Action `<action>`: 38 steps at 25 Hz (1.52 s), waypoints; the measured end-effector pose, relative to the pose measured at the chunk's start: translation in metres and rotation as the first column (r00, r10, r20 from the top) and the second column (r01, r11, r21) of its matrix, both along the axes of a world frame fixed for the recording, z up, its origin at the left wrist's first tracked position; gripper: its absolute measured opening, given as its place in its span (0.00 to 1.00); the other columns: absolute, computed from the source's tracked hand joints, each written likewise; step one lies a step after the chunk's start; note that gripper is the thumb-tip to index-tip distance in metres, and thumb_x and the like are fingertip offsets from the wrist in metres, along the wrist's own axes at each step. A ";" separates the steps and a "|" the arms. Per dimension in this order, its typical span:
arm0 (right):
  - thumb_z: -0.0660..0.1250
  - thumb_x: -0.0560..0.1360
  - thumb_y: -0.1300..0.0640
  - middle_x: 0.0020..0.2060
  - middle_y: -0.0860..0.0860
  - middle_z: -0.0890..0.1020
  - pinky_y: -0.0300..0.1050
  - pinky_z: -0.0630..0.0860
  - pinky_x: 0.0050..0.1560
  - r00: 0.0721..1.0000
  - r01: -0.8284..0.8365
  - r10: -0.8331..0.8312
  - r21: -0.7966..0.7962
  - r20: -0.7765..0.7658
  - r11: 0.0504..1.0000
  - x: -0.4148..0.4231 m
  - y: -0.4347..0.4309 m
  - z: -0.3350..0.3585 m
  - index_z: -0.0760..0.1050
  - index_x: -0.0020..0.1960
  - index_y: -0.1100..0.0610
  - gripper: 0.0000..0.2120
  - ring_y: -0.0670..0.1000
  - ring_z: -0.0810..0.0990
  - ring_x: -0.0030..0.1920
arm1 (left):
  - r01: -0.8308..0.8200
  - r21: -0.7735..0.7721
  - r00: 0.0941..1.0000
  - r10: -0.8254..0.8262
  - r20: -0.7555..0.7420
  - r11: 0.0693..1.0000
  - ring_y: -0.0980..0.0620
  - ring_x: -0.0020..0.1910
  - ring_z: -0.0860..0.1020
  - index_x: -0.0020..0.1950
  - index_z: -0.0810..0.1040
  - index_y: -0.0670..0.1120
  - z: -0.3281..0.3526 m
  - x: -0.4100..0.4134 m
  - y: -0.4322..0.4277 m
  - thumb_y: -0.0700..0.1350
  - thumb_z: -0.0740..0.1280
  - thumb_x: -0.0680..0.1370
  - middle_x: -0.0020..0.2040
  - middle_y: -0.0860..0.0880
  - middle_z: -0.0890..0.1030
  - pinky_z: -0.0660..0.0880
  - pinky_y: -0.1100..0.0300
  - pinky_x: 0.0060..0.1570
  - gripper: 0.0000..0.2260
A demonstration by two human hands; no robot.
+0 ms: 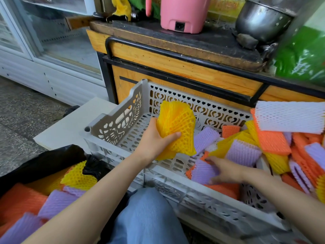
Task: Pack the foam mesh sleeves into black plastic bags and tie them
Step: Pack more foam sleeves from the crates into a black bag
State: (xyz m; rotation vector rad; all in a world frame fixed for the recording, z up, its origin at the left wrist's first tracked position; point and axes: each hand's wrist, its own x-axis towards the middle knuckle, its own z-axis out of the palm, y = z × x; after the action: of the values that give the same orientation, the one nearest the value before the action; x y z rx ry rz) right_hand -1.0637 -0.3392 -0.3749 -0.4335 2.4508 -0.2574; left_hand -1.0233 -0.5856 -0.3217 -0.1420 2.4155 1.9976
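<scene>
Above the grey crate [119, 120], the left hand [154, 138] grips a bunch of yellow sleeves [177, 127], long axis upright, fanned end up. The right hand [223, 171], fingers spread, rests on a purple sleeve [202, 171] inside, among mixed sleeves. The black bag [44, 161] at lower left holds more.

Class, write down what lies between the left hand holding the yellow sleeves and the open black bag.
The near-left corner of the grey crate stands between the left hand and the black bag, seen in the head view.

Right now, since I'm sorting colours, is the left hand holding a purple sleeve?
No, the left hand grips yellow sleeves over the grey crate.
</scene>
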 end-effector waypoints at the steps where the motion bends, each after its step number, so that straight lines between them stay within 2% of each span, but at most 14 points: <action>1: 0.74 0.70 0.52 0.63 0.50 0.73 0.40 0.67 0.62 0.999 -0.029 0.030 0.045 -0.026 0.999 -0.002 0.002 -0.002 0.65 0.68 0.56 0.31 0.51 0.71 0.64 | 0.007 0.001 1.000 -0.007 0.000 1.000 0.50 0.53 0.79 0.62 0.63 0.49 0.000 0.000 0.000 0.49 0.72 0.72 0.58 0.48 0.75 0.81 0.53 0.47 0.24; 3: 0.73 0.70 0.51 0.43 0.45 0.75 0.38 0.67 0.40 0.984 -0.061 0.077 0.106 -0.159 0.993 -0.003 0.002 0.003 0.70 0.47 0.51 0.13 0.49 0.75 0.48 | 0.018 0.015 1.000 -0.018 -0.004 1.000 0.51 0.53 0.78 0.62 0.63 0.50 -0.001 0.000 -0.001 0.49 0.72 0.73 0.58 0.49 0.75 0.80 0.57 0.46 0.24; 5: 0.71 0.71 0.50 0.32 0.43 0.68 0.38 0.60 0.31 0.957 -0.023 0.045 0.078 -0.288 0.997 -0.003 -0.002 0.015 0.63 0.36 0.49 0.16 0.45 0.70 0.35 | 0.011 0.058 1.000 -0.010 -0.016 0.998 0.54 0.52 0.77 0.64 0.63 0.49 0.000 0.001 -0.001 0.49 0.71 0.73 0.59 0.50 0.74 0.78 0.62 0.44 0.24; 8: 0.67 0.74 0.49 0.34 0.47 0.71 0.41 0.61 0.34 0.844 0.076 -0.146 -0.155 -0.517 0.985 0.004 -0.016 0.047 0.68 0.41 0.54 0.12 0.49 0.72 0.38 | -0.043 0.154 0.998 0.049 -0.040 0.987 0.59 0.48 0.75 0.63 0.61 0.50 0.007 0.006 -0.003 0.49 0.69 0.75 0.56 0.53 0.74 0.76 0.66 0.39 0.23; 10: 0.66 0.76 0.51 0.37 0.50 0.74 0.41 0.63 0.33 0.764 0.099 -0.295 -0.347 -0.574 0.933 0.011 -0.032 0.073 0.69 0.45 0.57 0.10 0.52 0.73 0.39 | -0.103 0.194 0.988 0.122 -0.091 0.976 0.61 0.47 0.75 0.62 0.61 0.51 0.016 0.012 -0.008 0.48 0.68 0.76 0.51 0.57 0.73 0.76 0.69 0.36 0.20; 13: 0.65 0.76 0.52 0.43 0.56 0.78 0.46 0.69 0.38 0.705 0.055 -0.433 -0.566 -0.561 0.823 0.023 -0.065 0.108 0.72 0.51 0.60 0.11 0.56 0.76 0.41 | -0.208 0.111 0.954 0.227 -0.197 0.972 0.54 0.51 0.76 0.60 0.60 0.53 0.030 0.023 -0.020 0.49 0.69 0.76 0.50 0.58 0.72 0.78 0.61 0.45 0.20; 16: 0.65 0.76 0.51 0.47 0.55 0.78 0.50 0.73 0.44 0.713 -0.041 -0.475 -0.708 -0.515 0.705 0.040 -0.106 0.130 0.71 0.55 0.59 0.14 0.54 0.76 0.46 | -0.303 0.044 0.907 0.303 -0.293 0.952 0.57 0.48 0.76 0.60 0.61 0.51 0.047 0.040 -0.035 0.49 0.69 0.76 0.50 0.56 0.73 0.77 0.64 0.41 0.20; 20: 0.67 0.74 0.49 0.57 0.43 0.74 0.34 0.73 0.51 0.864 -0.161 -0.291 -0.772 -0.411 0.615 0.071 -0.167 0.140 0.67 0.65 0.54 0.22 0.37 0.74 0.53 | -0.314 0.165 0.891 0.350 -0.290 0.935 0.51 0.54 0.77 0.58 0.64 0.50 0.056 0.064 -0.065 0.49 0.70 0.74 0.54 0.49 0.75 0.76 0.54 0.51 0.19; 24: 0.72 0.67 0.44 0.61 0.45 0.74 0.39 0.72 0.59 0.915 -0.186 -0.192 -0.795 -0.354 0.577 0.089 -0.215 0.127 0.64 0.67 0.50 0.33 0.42 0.74 0.60 | -0.287 0.151 0.893 0.321 -0.316 0.946 0.56 0.54 0.74 0.53 0.68 0.55 0.050 0.107 -0.104 0.56 0.61 0.76 0.55 0.48 0.74 0.70 0.57 0.54 0.09; 26: 0.75 0.64 0.42 0.60 0.46 0.75 0.39 0.74 0.58 0.933 -0.154 -0.191 -0.820 -0.304 0.551 0.097 -0.238 0.120 0.64 0.65 0.53 0.36 0.44 0.76 0.59 | -0.303 0.054 0.878 0.301 -0.371 0.951 0.58 0.55 0.72 0.58 0.69 0.54 0.046 0.130 -0.123 0.60 0.55 0.76 0.56 0.50 0.74 0.68 0.59 0.56 0.16; 28: 0.77 0.60 0.41 0.60 0.48 0.76 0.44 0.74 0.59 0.942 -0.124 -0.195 -0.822 -0.274 0.555 0.107 -0.263 0.111 0.64 0.64 0.53 0.39 0.46 0.76 0.60 | -0.336 -0.099 0.858 0.261 -0.443 0.937 0.60 0.61 0.70 0.64 0.70 0.48 0.040 0.151 -0.140 0.61 0.50 0.76 0.60 0.50 0.73 0.64 0.65 0.62 0.24; 30: 0.78 0.55 0.38 0.59 0.48 0.76 0.44 0.73 0.59 0.948 -0.091 -0.210 -0.834 -0.240 0.544 0.119 -0.288 0.101 0.62 0.61 0.48 0.41 0.46 0.76 0.60 | -0.366 -0.232 0.848 0.220 -0.482 0.901 0.64 0.62 0.67 0.64 0.71 0.46 0.032 0.170 -0.157 0.59 0.48 0.78 0.59 0.50 0.72 0.60 0.72 0.62 0.25; 33: 0.72 0.48 0.34 0.58 0.50 0.77 0.47 0.74 0.58 0.959 -0.041 -0.208 -0.820 -0.193 0.571 0.132 -0.316 0.084 0.62 0.62 0.49 0.47 0.47 0.76 0.59 | -0.360 -0.333 0.868 0.183 -0.461 0.871 0.64 0.61 0.69 0.64 0.71 0.47 0.018 0.192 -0.177 0.57 0.49 0.79 0.57 0.51 0.71 0.62 0.69 0.63 0.23; 38: 0.79 0.60 0.45 0.57 0.48 0.74 0.46 0.72 0.56 0.960 -0.038 -0.181 -0.736 -0.216 0.675 0.143 -0.332 0.064 0.63 0.63 0.54 0.39 0.47 0.74 0.59 | -0.285 -0.394 0.926 0.145 -0.348 0.874 0.65 0.58 0.70 0.67 0.66 0.57 -0.002 0.218 -0.197 0.60 0.52 0.76 0.57 0.56 0.71 0.64 0.69 0.61 0.21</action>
State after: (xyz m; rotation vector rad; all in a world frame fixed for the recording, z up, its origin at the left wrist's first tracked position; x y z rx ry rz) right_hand -0.9208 -0.6709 -0.3107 -0.7490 2.5364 -1.3431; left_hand -0.8057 -0.7830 -0.3237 -0.1128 3.1600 1.6011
